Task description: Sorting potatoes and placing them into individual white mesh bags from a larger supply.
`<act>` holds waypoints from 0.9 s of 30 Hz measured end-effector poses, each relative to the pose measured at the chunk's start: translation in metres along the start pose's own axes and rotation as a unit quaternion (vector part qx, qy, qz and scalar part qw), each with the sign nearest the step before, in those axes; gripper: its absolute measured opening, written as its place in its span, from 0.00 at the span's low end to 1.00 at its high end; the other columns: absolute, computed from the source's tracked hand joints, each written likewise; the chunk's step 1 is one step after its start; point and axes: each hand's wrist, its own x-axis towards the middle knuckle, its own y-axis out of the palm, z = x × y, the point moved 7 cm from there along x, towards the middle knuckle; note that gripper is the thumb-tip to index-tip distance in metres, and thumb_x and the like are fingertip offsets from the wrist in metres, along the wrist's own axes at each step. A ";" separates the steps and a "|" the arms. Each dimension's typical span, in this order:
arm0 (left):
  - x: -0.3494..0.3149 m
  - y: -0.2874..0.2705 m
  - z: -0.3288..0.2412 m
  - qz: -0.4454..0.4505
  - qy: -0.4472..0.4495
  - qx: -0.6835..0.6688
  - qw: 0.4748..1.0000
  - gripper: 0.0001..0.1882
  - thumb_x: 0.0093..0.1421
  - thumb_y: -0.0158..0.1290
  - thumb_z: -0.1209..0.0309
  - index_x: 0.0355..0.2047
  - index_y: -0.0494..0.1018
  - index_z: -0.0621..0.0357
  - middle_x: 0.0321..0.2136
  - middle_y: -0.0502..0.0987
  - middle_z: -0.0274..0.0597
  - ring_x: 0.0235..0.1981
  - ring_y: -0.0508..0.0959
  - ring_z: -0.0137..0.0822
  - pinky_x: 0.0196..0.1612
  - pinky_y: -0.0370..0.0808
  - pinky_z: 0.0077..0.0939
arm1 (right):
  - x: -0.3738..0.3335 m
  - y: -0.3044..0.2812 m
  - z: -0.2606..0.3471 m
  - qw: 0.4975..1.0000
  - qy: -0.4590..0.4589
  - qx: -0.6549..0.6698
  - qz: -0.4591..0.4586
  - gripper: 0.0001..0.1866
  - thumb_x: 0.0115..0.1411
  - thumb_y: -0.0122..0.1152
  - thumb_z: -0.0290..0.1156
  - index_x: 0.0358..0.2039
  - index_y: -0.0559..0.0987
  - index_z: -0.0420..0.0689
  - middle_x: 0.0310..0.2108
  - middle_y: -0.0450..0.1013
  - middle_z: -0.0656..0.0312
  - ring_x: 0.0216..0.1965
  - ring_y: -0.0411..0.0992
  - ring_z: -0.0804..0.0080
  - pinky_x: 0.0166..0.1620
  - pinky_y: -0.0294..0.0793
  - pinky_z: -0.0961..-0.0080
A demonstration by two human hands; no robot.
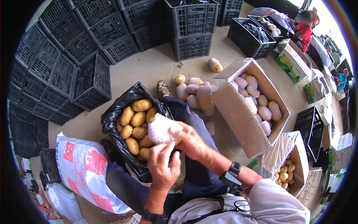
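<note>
Over a crate point(108, 123) lined with black plastic and filled with bare potatoes, both my hands work on a white foam net sleeve point(160, 128). My right hand point(190, 141) grips the sleeve from its right side; a bit of yellow shows under the fingers, probably a potato, mostly hidden. My left hand point(163, 168) pinches the sleeve's lower edge between its fingertips. The bare potatoes point(138, 119) lie just left of the sleeve, beneath it. Several net-wrapped potatoes point(203, 91) are heaped on the floor beyond my right leg.
An open cardboard box point(238, 119) at the right holds net-wrapped potatoes. Nearer me, another box point(301, 164) contains bare potatoes. Black crates point(194, 22) are stacked at the back and left. A full white sack point(87, 171) lies left of my legs. A person in red point(304, 35) is far right.
</note>
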 end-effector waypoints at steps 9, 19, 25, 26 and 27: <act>-0.033 -0.004 0.098 0.025 -0.270 -0.103 0.957 0.16 0.63 0.58 0.80 0.51 0.77 0.65 0.37 0.79 0.41 0.33 0.80 0.28 0.38 0.79 0.23 | -0.035 -0.189 0.246 0.901 -0.333 -0.172 -0.218 0.27 0.67 0.65 0.36 0.63 0.73 0.39 0.53 0.76 0.54 0.52 0.78 0.59 0.51 0.85 0.56; -0.117 -0.029 0.220 -0.033 -0.471 -0.160 0.867 0.14 0.64 0.61 0.77 0.50 0.79 0.63 0.34 0.81 0.36 0.35 0.80 0.26 0.42 0.78 0.23 | -0.004 -0.501 0.273 0.497 0.036 -0.773 -0.392 0.29 0.65 0.66 0.47 0.56 0.79 0.36 0.51 0.79 0.40 0.52 0.78 0.44 0.55 0.76 0.55; -0.111 -0.018 0.253 -0.015 -0.473 -0.068 0.878 0.14 0.62 0.63 0.74 0.47 0.79 0.64 0.33 0.82 0.41 0.32 0.80 0.28 0.38 0.79 0.25 | 0.064 -0.292 0.319 0.569 -0.232 -0.724 -0.314 0.20 0.66 0.66 0.36 0.53 0.81 0.35 0.44 0.82 0.48 0.44 0.82 0.64 0.52 0.79 0.67; -0.109 -0.014 0.254 -0.005 -0.471 -0.062 0.880 0.14 0.61 0.63 0.74 0.47 0.79 0.64 0.33 0.82 0.42 0.32 0.80 0.30 0.39 0.80 0.26 | 0.074 -0.236 0.300 0.582 -0.277 -0.716 -0.269 0.18 0.66 0.66 0.32 0.52 0.81 0.36 0.44 0.82 0.51 0.43 0.81 0.67 0.52 0.79 0.69; -0.107 -0.011 0.255 0.006 -0.472 -0.063 0.879 0.14 0.61 0.63 0.74 0.47 0.79 0.64 0.34 0.82 0.43 0.32 0.80 0.31 0.39 0.80 0.27 | 0.079 -0.178 0.270 0.581 -0.341 -0.709 -0.207 0.16 0.66 0.65 0.27 0.52 0.81 0.36 0.44 0.82 0.53 0.43 0.81 0.70 0.51 0.79 0.71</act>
